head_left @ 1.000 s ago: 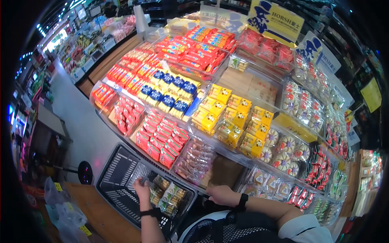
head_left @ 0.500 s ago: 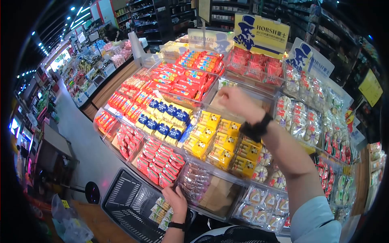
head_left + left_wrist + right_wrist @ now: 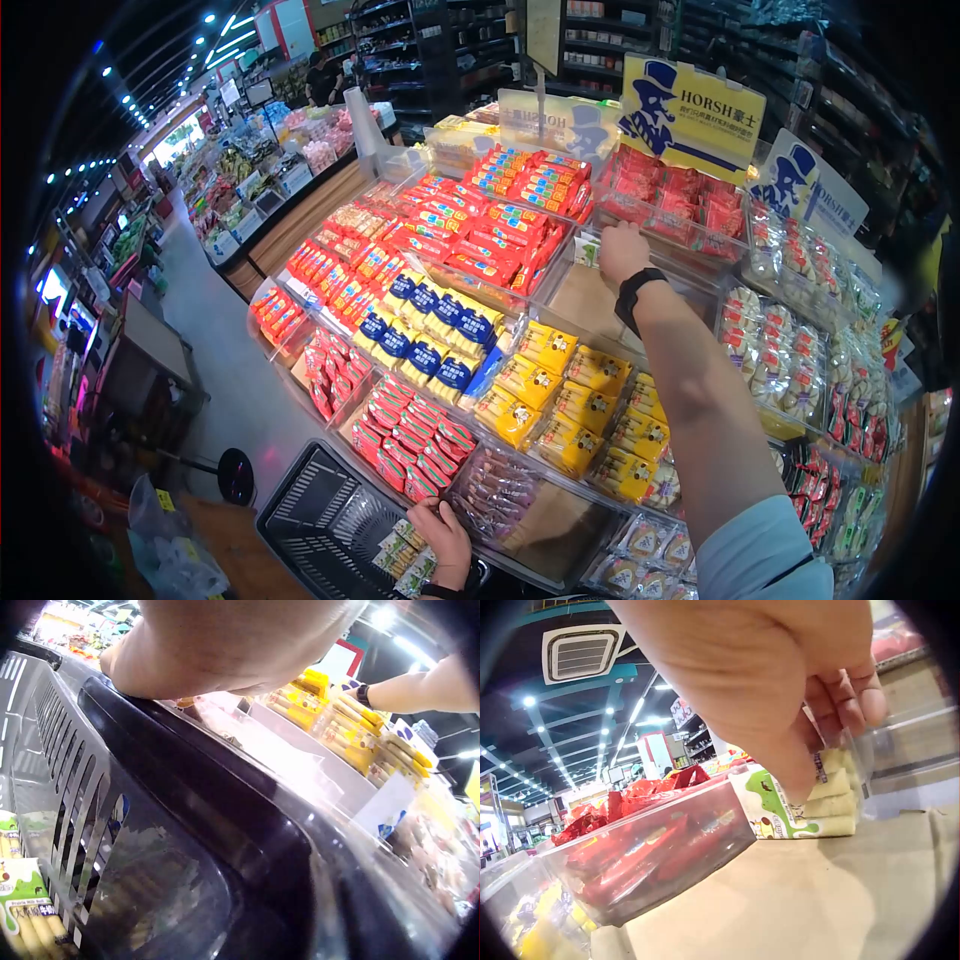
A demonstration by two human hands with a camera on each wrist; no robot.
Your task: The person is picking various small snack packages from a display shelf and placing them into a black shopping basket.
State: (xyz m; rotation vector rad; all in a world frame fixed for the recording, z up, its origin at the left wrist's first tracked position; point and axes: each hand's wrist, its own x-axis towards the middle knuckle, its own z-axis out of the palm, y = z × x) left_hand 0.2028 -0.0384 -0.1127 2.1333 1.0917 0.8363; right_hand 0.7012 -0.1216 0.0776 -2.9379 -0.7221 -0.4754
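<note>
My right hand [image 3: 625,252] reaches into the far end of a cardboard-lined bin. It pinches a green-and-white pack of milk rolls [image 3: 769,802], thumb on the near face and fingers curled at the far side. The pack stands on the cardboard [image 3: 780,900] by the bin's clear wall. My left hand [image 3: 445,540] grips the rim of a dark grey shopping basket [image 3: 300,500], beside the display's front edge. Inside the basket lie several similar packs of milk rolls [image 3: 26,900], the lettering "Prairie Milk Roll" showing on one.
Clear-walled bins surround the right arm: red snack packets [image 3: 480,240] to the left, yellow packs [image 3: 570,400] nearer, wrapped round pastries [image 3: 770,340] to the right. A yellow HORSH sign [image 3: 690,115] rises behind. An aisle floor [image 3: 230,400] runs along the left.
My right hand has gone from the display's front edge to the far bin and now pinches a pack there. My left hand has moved from inside the basket to its rim.
</note>
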